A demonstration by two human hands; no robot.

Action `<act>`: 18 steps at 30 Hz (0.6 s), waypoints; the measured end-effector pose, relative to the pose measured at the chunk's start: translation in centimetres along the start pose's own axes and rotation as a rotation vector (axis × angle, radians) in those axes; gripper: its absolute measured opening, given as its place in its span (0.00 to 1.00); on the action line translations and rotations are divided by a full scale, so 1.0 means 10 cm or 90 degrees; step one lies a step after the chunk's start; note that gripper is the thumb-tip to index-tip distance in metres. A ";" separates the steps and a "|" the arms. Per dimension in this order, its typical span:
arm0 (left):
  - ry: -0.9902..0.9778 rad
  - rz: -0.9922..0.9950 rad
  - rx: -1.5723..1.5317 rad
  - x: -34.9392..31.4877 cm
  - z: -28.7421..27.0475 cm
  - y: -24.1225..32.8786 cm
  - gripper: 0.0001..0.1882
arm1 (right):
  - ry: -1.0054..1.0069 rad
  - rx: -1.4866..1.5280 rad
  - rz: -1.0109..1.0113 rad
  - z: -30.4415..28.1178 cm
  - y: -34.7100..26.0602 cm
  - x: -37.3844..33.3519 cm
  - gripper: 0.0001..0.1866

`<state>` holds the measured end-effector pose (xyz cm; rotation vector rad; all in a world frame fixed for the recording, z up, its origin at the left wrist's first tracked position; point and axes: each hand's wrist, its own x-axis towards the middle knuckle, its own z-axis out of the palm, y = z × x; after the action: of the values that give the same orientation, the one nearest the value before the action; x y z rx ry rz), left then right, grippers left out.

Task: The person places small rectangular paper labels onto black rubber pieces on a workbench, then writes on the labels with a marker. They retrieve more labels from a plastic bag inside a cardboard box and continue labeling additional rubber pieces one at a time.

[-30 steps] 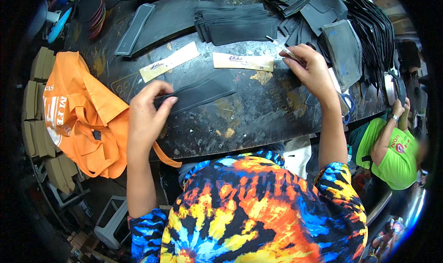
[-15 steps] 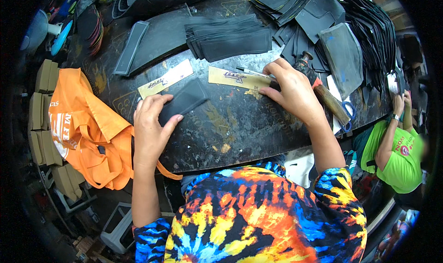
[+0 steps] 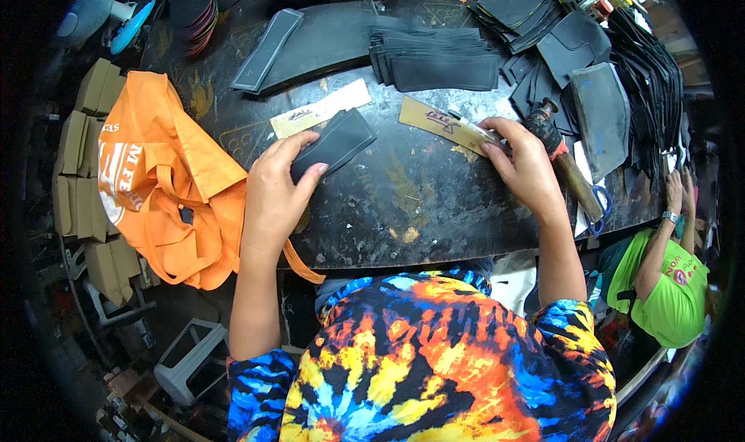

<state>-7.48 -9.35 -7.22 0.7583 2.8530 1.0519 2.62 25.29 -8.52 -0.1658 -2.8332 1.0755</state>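
My left hand has thumb and fingers closed on the near end of a few black, rounded-corner strips at the middle left of the table. A cream card strip with handwriting lies just beyond them. My right hand pinches the right end of a tan card strip, which also bears handwriting. A slim pen lies along that card, its right end running under my right fingers; whether they grip it too is unclear.
Past my hands lies a pile of black strips. Right of my right hand are a wooden-handled hammer, blue-handled scissors and black sheet stacks. An orange bag hangs at the left edge. A person in green works at the right.
The whole view has shifted, so the table's things appear farther right. My right fingers have closed on the tan card's end, and the card slants more. My left hand still holds the black strips.
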 end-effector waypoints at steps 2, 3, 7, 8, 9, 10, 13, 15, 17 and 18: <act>-0.024 -0.041 -0.034 -0.01 -0.02 -0.01 0.21 | -0.002 -0.016 -0.023 -0.01 0.01 -0.01 0.13; -0.019 -0.026 -0.015 0.00 -0.02 -0.02 0.20 | -0.011 -0.015 -0.014 -0.02 0.01 -0.02 0.13; -0.020 -0.052 -0.088 0.01 0.01 -0.06 0.16 | -0.019 -0.014 0.014 -0.01 0.03 0.00 0.13; -0.032 -0.064 -0.104 0.00 0.01 -0.08 0.16 | -0.023 -0.019 0.017 0.00 0.03 0.00 0.13; -0.042 -0.083 -0.118 0.00 0.01 -0.10 0.16 | -0.020 -0.019 0.007 0.01 0.03 0.02 0.13; -0.049 -0.107 -0.134 0.00 -0.01 -0.11 0.16 | -0.023 -0.008 0.026 0.02 0.02 0.01 0.13; 0.023 -0.064 -0.106 -0.01 -0.07 -0.14 0.14 | -0.013 -0.013 0.027 0.04 0.00 0.02 0.13; 0.077 -0.054 -0.117 -0.01 -0.12 -0.12 0.12 | -0.017 0.003 0.036 0.04 -0.02 0.01 0.14; 0.046 -0.005 -0.036 -0.04 -0.14 -0.07 0.14 | -0.023 0.009 0.064 0.04 -0.02 0.01 0.14; 0.041 0.022 -0.003 -0.03 -0.12 -0.04 0.16 | -0.023 0.010 0.052 0.04 -0.02 0.01 0.14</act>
<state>-7.57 -10.54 -6.58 0.7906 2.8995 1.1083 2.41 24.92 -8.65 -0.2644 -2.8727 1.1268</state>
